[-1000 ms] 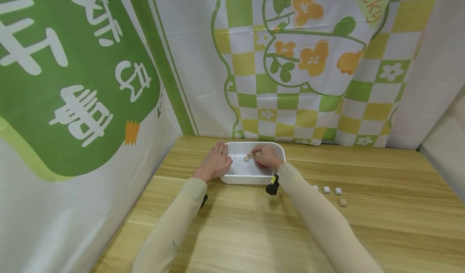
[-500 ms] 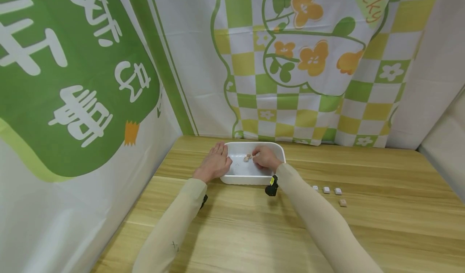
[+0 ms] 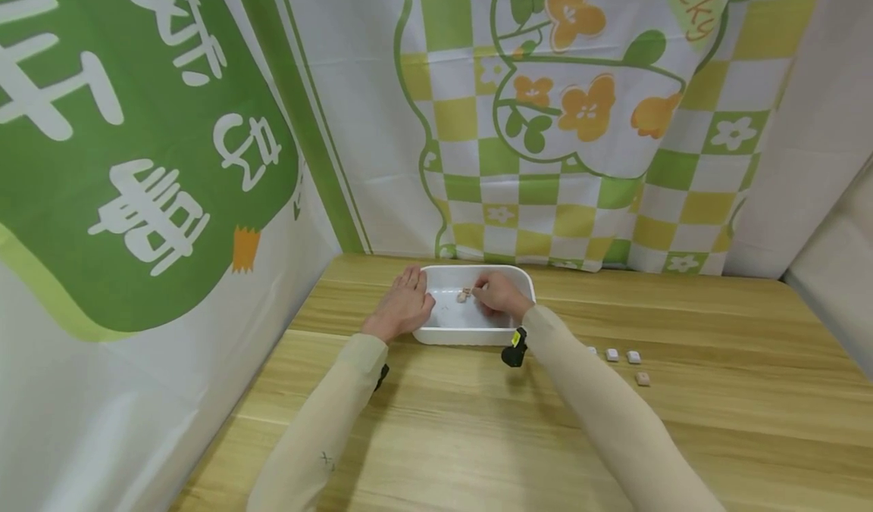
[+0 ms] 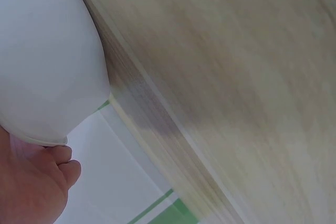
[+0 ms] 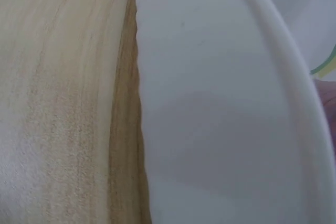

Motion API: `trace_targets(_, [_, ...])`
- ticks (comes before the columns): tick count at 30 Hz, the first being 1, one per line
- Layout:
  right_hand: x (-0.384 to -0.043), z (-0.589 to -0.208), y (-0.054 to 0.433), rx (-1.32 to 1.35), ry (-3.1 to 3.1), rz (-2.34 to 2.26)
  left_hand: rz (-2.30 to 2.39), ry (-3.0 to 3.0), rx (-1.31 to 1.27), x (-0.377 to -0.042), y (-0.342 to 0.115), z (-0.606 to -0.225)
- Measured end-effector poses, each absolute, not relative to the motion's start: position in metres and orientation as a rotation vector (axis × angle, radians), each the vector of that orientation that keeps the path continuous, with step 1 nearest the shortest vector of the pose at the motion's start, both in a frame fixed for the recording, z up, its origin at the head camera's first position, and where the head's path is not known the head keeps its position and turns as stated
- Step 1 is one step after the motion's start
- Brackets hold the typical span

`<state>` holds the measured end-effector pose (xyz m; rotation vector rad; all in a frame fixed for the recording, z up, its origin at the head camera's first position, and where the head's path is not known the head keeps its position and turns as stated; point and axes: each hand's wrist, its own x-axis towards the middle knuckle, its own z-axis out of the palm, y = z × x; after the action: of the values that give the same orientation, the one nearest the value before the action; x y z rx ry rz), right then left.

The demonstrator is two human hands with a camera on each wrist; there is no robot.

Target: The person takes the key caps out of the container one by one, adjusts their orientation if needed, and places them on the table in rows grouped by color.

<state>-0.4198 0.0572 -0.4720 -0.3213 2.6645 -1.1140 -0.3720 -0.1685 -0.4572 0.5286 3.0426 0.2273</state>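
Note:
A white rectangular plastic box [image 3: 470, 336] stands near the table's far edge. My left hand [image 3: 401, 306] rests on the box's left end with its fingers straight. In the left wrist view, its fingertips [image 4: 69, 171] show by the rim. My right hand [image 3: 501, 295] reaches into the box from the right side, fingers bent. Its thumb and forefinger pinch at a small beige keycap, mostly hidden by the fingertips. Beside them lie a few beige keycaps [image 3: 462, 297] on the box floor. The right wrist view shows mainly the box's outer wall [image 5: 210, 103]; the fingers are hidden there.
Right of the box, several white keycaps [image 3: 611, 355] lie in a row on the wooden table [image 3: 464, 436], one partly behind the right sleeve. A beige keycap [image 3: 643, 379] sits just nearer. Printed curtains [image 3: 532, 216] hang behind and to the left.
My right hand shifts very slightly among the keycaps in the box, its wrist turning a little. The left hand and the box stay in place.

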Motion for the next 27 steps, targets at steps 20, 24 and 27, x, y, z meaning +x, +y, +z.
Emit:
trace_targets(20, [-0.397,-0.438,0.073,-0.566,2.554,-1.301,0.225,3.031,0.533,-0.371,-0.17,-0.454])
trace_targets(24, [-0.39,-0.436,0.078,-0.599,2.539,-1.369,0.226,3.022,0.532,-0.371,-0.169,-0.454])
trace_targets(27, [-0.385,-0.434,0.084,-0.615,2.514,-1.429,0.224,3.022,0.534,-0.371,-0.169,-0.454])
